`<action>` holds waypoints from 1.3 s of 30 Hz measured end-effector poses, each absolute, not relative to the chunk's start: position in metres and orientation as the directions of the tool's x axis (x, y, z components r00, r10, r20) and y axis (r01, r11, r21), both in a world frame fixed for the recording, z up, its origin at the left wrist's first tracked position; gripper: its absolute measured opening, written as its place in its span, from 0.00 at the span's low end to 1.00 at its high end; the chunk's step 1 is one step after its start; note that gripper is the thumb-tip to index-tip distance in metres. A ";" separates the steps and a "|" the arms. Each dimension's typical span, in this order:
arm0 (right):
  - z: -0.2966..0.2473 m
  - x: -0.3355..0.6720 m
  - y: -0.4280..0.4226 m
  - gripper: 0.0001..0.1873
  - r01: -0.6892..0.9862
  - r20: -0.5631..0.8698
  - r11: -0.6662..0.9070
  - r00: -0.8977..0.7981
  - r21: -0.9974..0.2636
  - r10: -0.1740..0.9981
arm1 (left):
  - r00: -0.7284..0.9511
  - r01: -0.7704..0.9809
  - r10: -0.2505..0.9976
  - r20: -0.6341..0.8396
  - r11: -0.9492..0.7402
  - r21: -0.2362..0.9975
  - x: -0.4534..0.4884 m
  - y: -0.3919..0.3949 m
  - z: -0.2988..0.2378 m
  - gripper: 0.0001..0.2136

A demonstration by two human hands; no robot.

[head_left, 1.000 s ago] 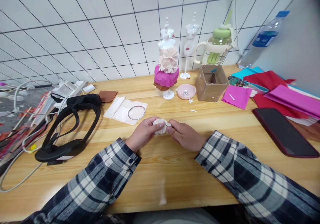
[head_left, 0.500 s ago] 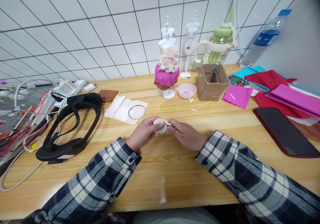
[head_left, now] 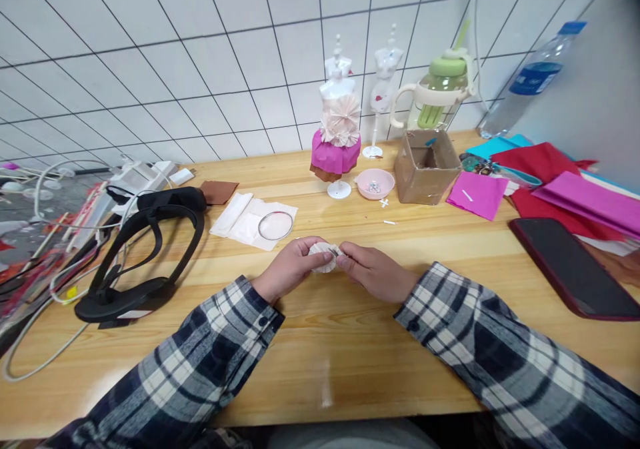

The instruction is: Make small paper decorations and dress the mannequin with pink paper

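Note:
Above the middle of the wooden table, my left hand (head_left: 295, 267) pinches a small cream pleated paper rosette (head_left: 320, 262), thumb across its face. My right hand (head_left: 375, 270) meets it at the right edge, thumb and fingers pressed together. From these fingertips a thin dark piece (head_left: 334, 252) reaches over the rosette; it is too small to name. Behind the hands stands a white mini dress form (head_left: 338, 89) wearing cream pleated fans and a magenta skirt. Left of it, a metal ring (head_left: 275, 225) lies on cream crepe paper (head_left: 230, 219).
Behind are a second dress form (head_left: 385, 69), a pink bowl (head_left: 375, 194) with small bits, a cardboard box (head_left: 425, 189) and a green-lidded jug (head_left: 443, 89). On the right lie coloured paper (head_left: 477, 195) and a phone (head_left: 575, 269); on the left, a black headset (head_left: 145, 302) and cables.
The left thumb has slid further over the rosette, toward the right fingertips. Both hands keep their place, and the whole view has shifted slightly.

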State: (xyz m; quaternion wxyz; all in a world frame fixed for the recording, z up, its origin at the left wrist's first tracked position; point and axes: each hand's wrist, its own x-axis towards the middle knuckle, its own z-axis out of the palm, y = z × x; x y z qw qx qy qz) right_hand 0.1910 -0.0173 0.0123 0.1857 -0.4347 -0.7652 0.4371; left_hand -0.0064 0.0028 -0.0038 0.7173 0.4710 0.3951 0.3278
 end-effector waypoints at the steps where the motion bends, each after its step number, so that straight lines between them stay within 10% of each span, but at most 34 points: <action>1: 0.012 0.191 -0.017 0.15 0.504 -0.096 0.242 -0.555 -0.829 0.826 | 0.478 -0.065 0.840 -0.257 0.326 0.943 -0.007 0.003 -0.005 0.12; 39: 0.007 0.182 -0.019 0.15 0.456 -0.078 0.194 -0.512 -0.869 0.855 | 0.396 -0.199 0.892 -0.219 0.316 0.928 -0.003 0.000 -0.001 0.11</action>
